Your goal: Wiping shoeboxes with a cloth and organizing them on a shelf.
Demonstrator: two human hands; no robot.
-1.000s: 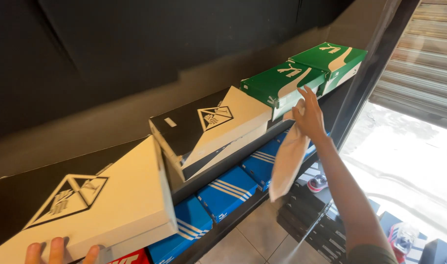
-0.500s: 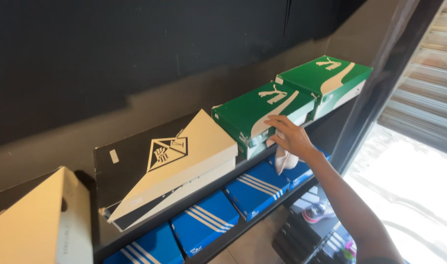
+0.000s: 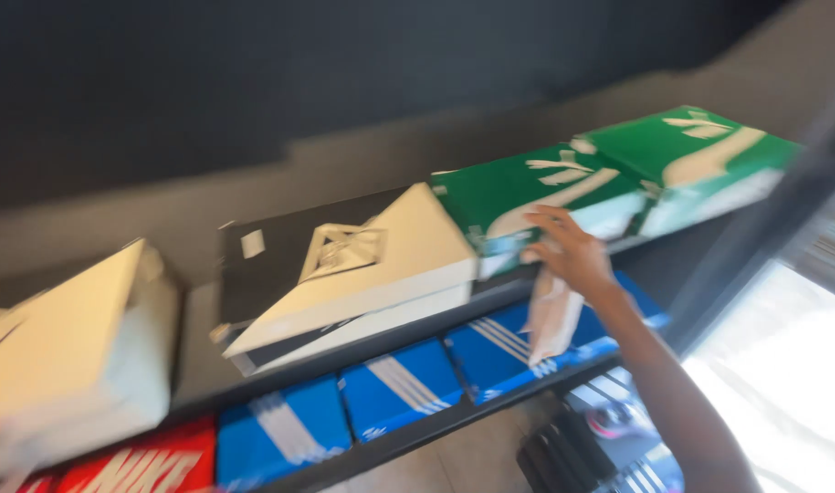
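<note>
Fingers of the right hand [image 3: 577,256] pinch a white cloth [image 3: 554,315] against the front of the nearer green box [image 3: 527,196], which sits on the shelf [image 3: 381,342] beside the black-and-white box [image 3: 353,274]. Wiping flat along that face without nudging the box would seem best. Left hand's grip: out of view.

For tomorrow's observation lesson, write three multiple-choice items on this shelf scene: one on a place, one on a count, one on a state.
1. Where do the blue boxes sit?
A. below the green boxes
B. on top of them
C. on the floor

2. How many green boxes are on the top shelf?
A. one
B. two
C. four

3. What does the right hand hold?
A. nothing
B. a shoe
C. a pale cloth

Answers: 1 A, they line the lower shelf. 2 B, two stand side by side. 3 C, it hangs down from the hand at the near green box's front.
</note>
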